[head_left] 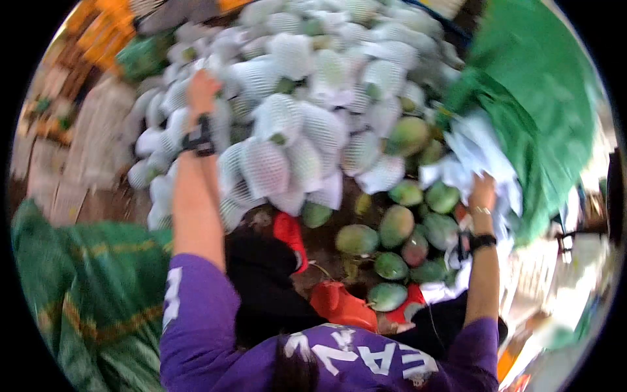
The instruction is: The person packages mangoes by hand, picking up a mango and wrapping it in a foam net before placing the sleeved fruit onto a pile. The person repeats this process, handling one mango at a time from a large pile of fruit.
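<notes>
My left hand [204, 90] reaches far forward over the left part of a heap of mangoes in white foam nets [264, 166]. Motion smears its fingers, and whether it holds a mango cannot be made out. On the right, my right hand [482, 193] has its fingers closed at a bunch of crumpled white sheets [480, 147], which look like paper or thin cloth. Bare green and reddish mangoes [396, 226] lie on the ground between that hand and the heap. A larger bare mango [408, 136] rests against the netted ones.
A green tarp or sack [529, 98] rises at the right, and another green sack [98, 281] lies at the left. Orange crates [108, 36] stand at the far left. Close to my legs are a red-orange object [339, 306] and red footwear [289, 240].
</notes>
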Motion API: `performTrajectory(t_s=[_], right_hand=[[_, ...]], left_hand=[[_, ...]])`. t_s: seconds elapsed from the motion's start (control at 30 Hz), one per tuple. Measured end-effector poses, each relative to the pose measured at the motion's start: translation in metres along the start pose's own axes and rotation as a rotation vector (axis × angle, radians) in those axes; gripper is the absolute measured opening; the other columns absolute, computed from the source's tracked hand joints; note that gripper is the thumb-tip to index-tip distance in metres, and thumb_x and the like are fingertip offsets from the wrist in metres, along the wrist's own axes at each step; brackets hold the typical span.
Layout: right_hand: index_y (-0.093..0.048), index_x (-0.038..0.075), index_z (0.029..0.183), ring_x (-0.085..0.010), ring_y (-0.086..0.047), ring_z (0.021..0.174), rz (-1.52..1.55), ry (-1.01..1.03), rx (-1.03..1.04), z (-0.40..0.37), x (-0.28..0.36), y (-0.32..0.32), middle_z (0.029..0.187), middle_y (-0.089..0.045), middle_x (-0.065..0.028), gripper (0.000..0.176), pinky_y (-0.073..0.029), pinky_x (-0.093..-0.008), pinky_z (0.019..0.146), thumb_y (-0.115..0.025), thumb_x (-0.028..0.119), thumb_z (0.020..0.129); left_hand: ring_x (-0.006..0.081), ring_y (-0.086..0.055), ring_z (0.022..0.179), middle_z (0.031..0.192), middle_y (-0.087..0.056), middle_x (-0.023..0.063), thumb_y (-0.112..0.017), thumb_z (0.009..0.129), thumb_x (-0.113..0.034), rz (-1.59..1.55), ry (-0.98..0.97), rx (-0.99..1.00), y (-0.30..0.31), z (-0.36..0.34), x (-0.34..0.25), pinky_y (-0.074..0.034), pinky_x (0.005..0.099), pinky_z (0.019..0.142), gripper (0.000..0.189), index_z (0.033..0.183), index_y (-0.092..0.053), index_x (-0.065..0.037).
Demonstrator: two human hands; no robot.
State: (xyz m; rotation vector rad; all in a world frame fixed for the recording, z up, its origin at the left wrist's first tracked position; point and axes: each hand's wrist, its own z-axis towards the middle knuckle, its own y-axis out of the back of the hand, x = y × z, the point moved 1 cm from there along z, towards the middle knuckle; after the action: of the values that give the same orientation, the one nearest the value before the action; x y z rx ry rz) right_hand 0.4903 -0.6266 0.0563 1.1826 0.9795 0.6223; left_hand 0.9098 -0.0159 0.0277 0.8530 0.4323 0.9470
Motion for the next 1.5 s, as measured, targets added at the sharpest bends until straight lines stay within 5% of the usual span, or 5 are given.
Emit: performTrajectory(t_s=[0.33,0.8,1.0,1.13,1.5], right_hand=[[-0.039,0.006,0.112,-0.0276,-0.053,0.086,0.962,0.32,0.097,-0.105,0.136,0.105,0.094,-0.052,-0.0145,0.055,-0.043,-0.0324,0.077,-0.05,-0.003,0.059],[-0.06,-0.002,0.085,-0.0107,-0.053,0.061,1.606,-0.167,0.966,-0.269,0.118,-0.065,0.067,-0.06,-0.0044,0.024,-0.043,-0.026,0.056,-0.062,0.018,0.071],[-0.054,0.001,0.091,-0.0191,-0.054,0.069,1.246,-0.234,0.392,-0.272,0.073,-0.222,0.083,-0.059,-0.0058,0.022,-0.043,-0.0301,0.063,-0.051,0.018,0.079],[-0.046,0.005,0.111,-0.0257,-0.052,0.096,2.282,-1.499,0.507,-0.248,0.128,-0.115,0.106,-0.054,-0.0094,0.033,-0.042,-0.0374,0.081,-0.039,0.021,0.083],[-0.055,0.005,0.095,-0.0375,-0.053,0.086,0.856,-0.302,0.487,-0.2,0.169,-0.106,0.091,-0.056,-0.0224,0.029,-0.043,-0.0408,0.072,-0.05,0.009,0.067]], left_hand=[[0.0275,-0.051,0.098,0.11,-0.05,0.0187,-0.073,0.053,-0.014,-1.399,-0.205,1.167,0.114,-0.072,-0.427,-0.04,0.0346,0.082,0.086,0.126,-0.028,-0.005],[0.019,-0.052,0.05,0.067,-0.059,0.0071,-0.065,0.065,-0.037,-1.042,0.045,2.007,0.136,-0.24,-0.464,-0.041,0.0315,0.048,0.037,0.08,-0.061,-0.003],[0.0121,-0.054,0.08,0.091,-0.059,0.0042,-0.063,0.072,-0.015,-2.004,0.783,1.435,0.12,-0.252,-0.488,-0.04,0.0233,0.074,0.032,0.098,-0.056,0.003],[0.0205,-0.052,0.095,0.103,-0.056,0.0089,-0.059,0.074,-0.009,-2.537,1.159,1.145,0.093,-0.254,-0.485,-0.038,0.0317,0.085,0.032,0.103,-0.053,0.002],[0.0382,-0.052,0.085,0.115,-0.04,0.0208,-0.057,0.072,-0.021,-0.655,0.833,0.959,0.05,-0.264,-0.442,-0.043,0.0438,0.072,0.04,0.109,-0.046,-0.012]])
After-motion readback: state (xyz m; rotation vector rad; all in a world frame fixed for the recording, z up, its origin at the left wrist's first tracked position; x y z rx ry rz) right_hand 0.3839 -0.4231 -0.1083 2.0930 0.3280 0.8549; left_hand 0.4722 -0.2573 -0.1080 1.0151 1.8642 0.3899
